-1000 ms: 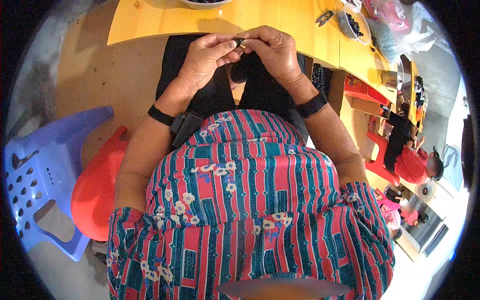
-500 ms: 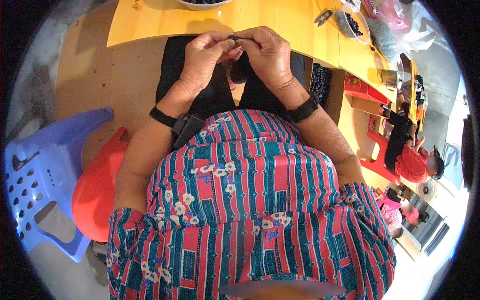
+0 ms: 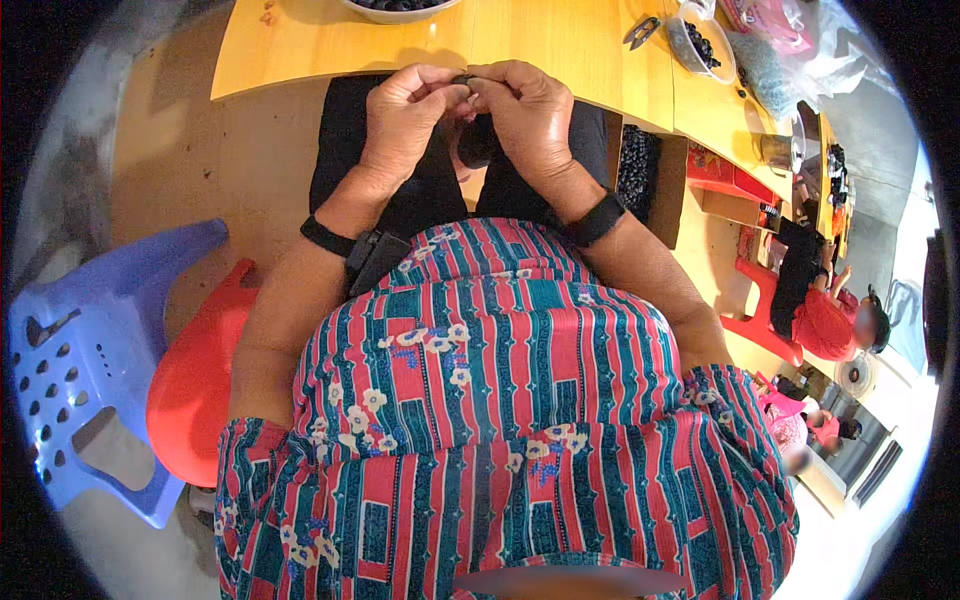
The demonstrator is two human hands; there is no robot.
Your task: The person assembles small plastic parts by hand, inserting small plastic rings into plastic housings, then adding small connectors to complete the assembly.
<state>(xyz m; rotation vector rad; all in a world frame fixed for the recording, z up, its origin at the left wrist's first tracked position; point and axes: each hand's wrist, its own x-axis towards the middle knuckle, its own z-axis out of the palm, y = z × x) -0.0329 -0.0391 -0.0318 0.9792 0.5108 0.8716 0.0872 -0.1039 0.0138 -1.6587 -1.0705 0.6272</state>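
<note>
At twelve o'clock in the view, by the near edge of the yellow table [image 3: 560, 40], left hand [image 3: 405, 115] and right hand [image 3: 530, 110] pinch one small dark piece [image 3: 463, 79], thumbs and forefingers nearly closed, mostly hiding it. The step looks like fine fingertip work; the next move seemingly calls for a steady grip. Dark pieces fill a pale bowl [image 3: 405, 17] towards eleven; more lie in a clear tub [image 3: 676, 40] past one.

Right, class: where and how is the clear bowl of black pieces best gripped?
Probably by the rim of the clear bowl, coming from the near side: the round edge looks exposed there, while plastic bags crowd its far and right sides. Keep it level, as it is open-topped and holds black pieces.
</note>
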